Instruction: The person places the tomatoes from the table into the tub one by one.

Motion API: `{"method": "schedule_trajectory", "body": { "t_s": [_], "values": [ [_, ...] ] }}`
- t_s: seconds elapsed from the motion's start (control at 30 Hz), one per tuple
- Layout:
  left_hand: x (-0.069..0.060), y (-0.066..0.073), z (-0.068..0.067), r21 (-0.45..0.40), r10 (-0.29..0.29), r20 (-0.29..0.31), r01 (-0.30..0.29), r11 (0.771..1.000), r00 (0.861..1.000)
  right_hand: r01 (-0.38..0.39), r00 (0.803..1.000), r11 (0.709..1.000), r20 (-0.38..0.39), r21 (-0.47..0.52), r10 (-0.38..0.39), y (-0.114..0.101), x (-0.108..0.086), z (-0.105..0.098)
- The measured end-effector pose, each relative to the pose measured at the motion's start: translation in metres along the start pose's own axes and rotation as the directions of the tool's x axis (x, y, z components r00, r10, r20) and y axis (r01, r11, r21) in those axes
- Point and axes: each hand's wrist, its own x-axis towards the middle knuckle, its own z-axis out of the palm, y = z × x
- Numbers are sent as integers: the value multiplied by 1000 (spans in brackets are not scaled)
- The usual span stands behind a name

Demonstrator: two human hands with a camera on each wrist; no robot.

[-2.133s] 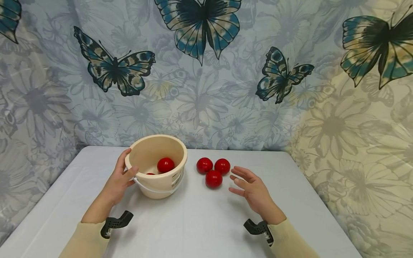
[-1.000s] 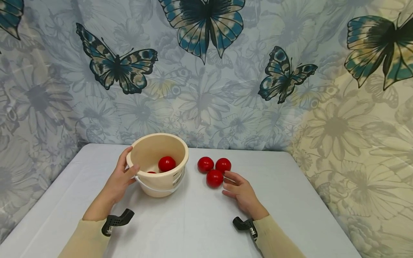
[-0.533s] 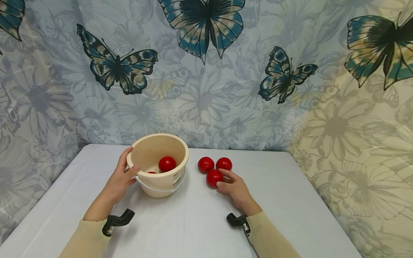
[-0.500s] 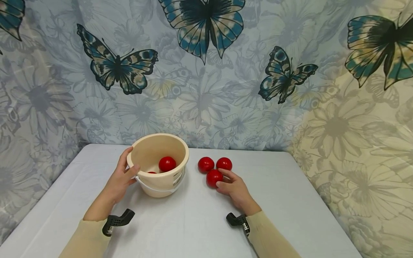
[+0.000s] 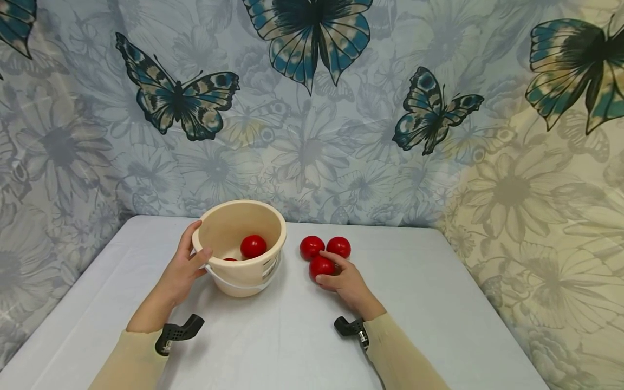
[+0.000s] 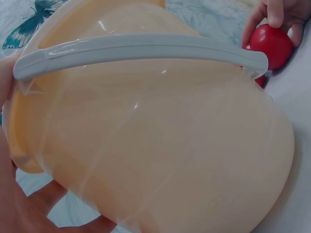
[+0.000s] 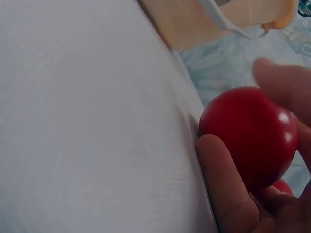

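Right hand (image 5: 347, 281) has shifted leftward onto nearest red ball (image 5: 320, 267)

White-covered table (image 5: 273, 336) bears a cream plastic bucket (image 5: 242, 274) with white handle (image 6: 146, 47). Left hand (image 5: 181, 273) grips the bucket's left rim. Right of the bucket, the right hand's thumb and fingers curl round the nearest ball; no lift evident. Beyond it: rear-left ball (image 5: 312, 247), rear-right ball (image 5: 338, 246). Inside the bucket: one exposed ball (image 5: 253, 246), one mostly hidden ball (image 5: 230, 259). Judged progress: two balls in, three remaining outside.

bucket (image 5: 234, 273): smooth plastic | red balls (image 5: 320, 268): glossy, smooth | tablecloth (image 5: 253, 346): matt
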Motion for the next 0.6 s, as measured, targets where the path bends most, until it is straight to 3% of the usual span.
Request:
{"method": "schedule_trajectory", "body": {
  "t_s": [0.17,0.27,0.6],
  "values": [
    [0,0,1,2,-2,-3,2,1000,1000,20,1000,988,-18,-152,-23,-2,-1,2],
    [0,-1,0,1,-4,-3,4,1000,1000,27,999,981,-31,-192,-34,-2,-2,2],
    [0,-1,0,0,4,3,-4,1000,1000,31,1000,996,2,-89,-31,3,-4,-4]
  ]
}}
